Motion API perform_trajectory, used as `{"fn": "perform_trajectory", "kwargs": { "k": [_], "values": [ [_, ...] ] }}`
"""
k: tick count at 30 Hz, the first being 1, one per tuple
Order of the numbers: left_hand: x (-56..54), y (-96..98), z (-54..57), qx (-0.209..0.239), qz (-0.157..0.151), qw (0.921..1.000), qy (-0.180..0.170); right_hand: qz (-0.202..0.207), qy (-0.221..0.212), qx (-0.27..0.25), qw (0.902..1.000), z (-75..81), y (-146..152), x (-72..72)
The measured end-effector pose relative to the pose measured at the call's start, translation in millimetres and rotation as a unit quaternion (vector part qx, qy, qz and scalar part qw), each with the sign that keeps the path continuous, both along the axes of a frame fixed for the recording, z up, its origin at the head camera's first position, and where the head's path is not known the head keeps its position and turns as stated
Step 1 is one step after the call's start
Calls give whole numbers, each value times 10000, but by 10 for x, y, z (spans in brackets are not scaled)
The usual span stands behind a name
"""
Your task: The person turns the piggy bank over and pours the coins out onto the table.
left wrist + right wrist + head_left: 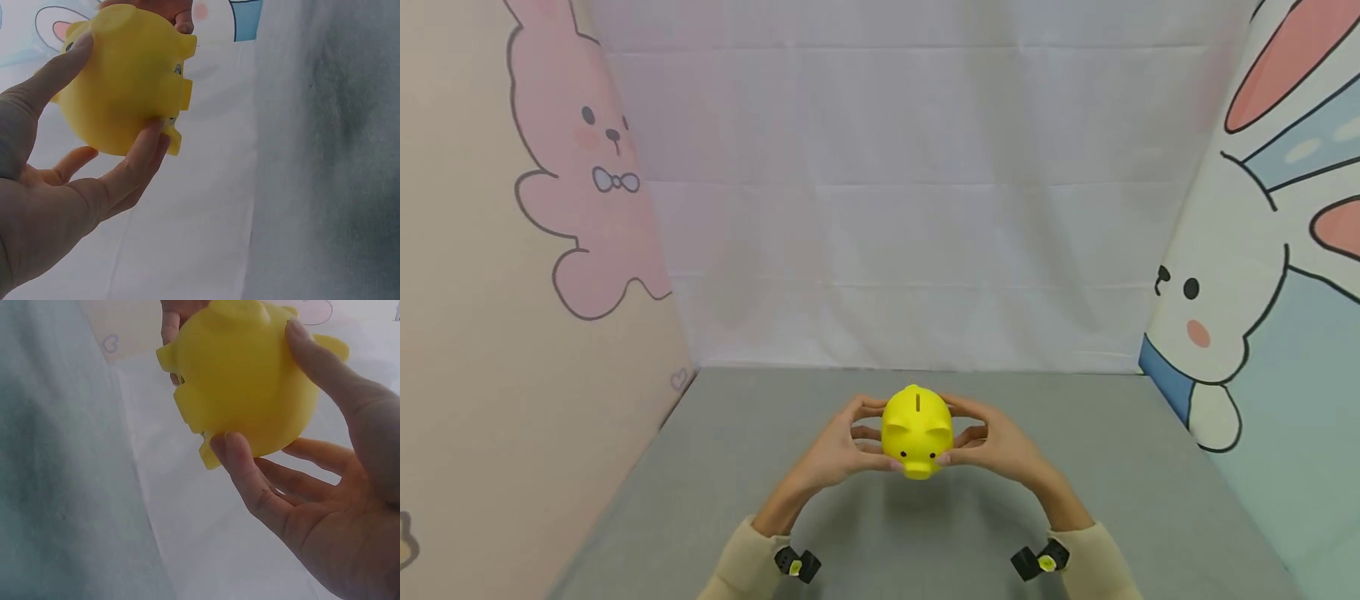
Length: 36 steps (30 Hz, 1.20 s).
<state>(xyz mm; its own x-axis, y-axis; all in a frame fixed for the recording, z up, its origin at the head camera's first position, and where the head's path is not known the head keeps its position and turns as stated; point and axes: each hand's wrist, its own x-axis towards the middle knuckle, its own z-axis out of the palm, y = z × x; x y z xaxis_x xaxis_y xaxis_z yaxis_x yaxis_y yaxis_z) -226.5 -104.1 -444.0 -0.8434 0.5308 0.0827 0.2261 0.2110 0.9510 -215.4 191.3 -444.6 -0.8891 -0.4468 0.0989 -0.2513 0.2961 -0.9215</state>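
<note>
Between both hands, a yellow piggy bank (916, 429) is held above the grey table, its snout toward me and the coin slot on top. My left hand (844, 443) grips its left side, thumb beside the snout and fingers spread around the flank. On the opposite side my right hand (996, 440) holds it in a mirrored way. The left wrist view has the piggy bank (125, 81) with its short feet pointing right, fingertips at the underside. In the right wrist view the piggy bank (244, 381) shows its feet pointing left, with the right thumb near the snout.
The grey tabletop (715, 500) lies below the hands. A white cloth (880, 208) hangs at the back. Walls with a pink cartoon rabbit (580, 167) on the left and a white cartoon rabbit (1232, 275) on the right flank the table.
</note>
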Motion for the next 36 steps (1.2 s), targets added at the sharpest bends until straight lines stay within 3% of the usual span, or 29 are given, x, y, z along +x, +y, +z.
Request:
{"fn": "perform_trajectory", "kwargs": {
  "k": [7, 18, 23, 29, 36],
  "values": [
    [54, 91, -38, -52, -63, 10000, 25, 167, -11, -12, 9999, -5, 111, 101],
    [69, 194, -85, -599, 15, 9968, 536, 146, -98, -8, 9998, -15, 183, 194],
    [65, 250, -90, -473, -139, 9971, 575, 76, -186, -50, 9998, -17, 230, 231],
    [57, 290, -125, -252, -313, 9985, 370, 70, -159, -51, 9998, -22, 273, 238],
    [48, 313, -164, -298, -442, 9962, 694, 135, -34, 8, 9999, -15, 292, 233]
  ]
}}
